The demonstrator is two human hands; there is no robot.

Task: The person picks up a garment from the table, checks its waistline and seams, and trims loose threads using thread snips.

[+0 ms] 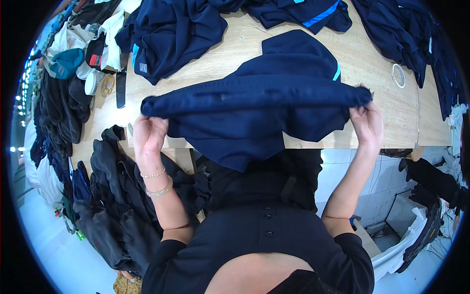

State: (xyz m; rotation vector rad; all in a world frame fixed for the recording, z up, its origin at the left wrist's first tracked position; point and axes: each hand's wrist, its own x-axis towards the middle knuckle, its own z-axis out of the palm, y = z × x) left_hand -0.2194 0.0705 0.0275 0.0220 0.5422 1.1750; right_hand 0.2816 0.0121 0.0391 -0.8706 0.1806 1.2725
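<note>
A dark navy garment (235, 130) is stretched out in front of me, its thick stitched band running straight from hand to hand. My left hand (150, 131) is closed on the band's left end. At the right end, my right hand (365, 120) grips the same band, with its fingers partly hidden by the cloth. The garment's lower part hangs over the table's near edge, while the far part, with a small turquoise strip, lies on the wood. Whether it is a pair of trousers or another piece of clothing, I cannot make out.
The wooden table (391, 125) bears more navy garments (178, 36) along its far side. A white ring (398, 76) lies at the right. Tape rolls (91, 83) and a dark flat strip (121, 90) sit at the left. Dark clothes (115, 196) are heaped beside my left arm.
</note>
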